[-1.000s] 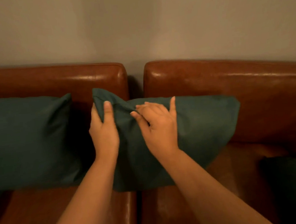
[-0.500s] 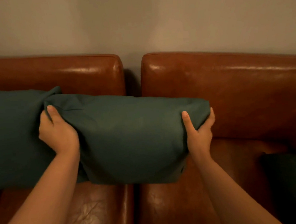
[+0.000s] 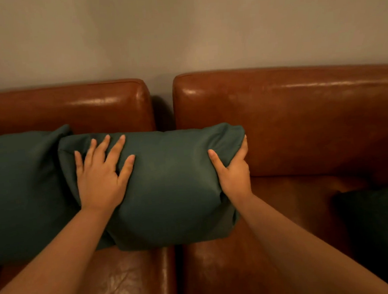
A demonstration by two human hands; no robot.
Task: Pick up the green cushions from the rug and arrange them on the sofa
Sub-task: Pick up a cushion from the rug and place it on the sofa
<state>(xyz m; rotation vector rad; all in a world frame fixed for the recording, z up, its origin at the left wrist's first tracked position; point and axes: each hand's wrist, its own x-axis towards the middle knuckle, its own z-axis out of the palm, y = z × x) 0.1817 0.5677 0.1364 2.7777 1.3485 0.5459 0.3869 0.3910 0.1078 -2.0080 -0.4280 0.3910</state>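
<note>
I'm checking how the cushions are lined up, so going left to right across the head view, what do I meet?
From the left: dark green fabric cushion at the edge, left hand pressing flat, middle green cushion, right hand gripping its right end, bare brown leather sofa backrest, dark cushion at lower right.
</note>
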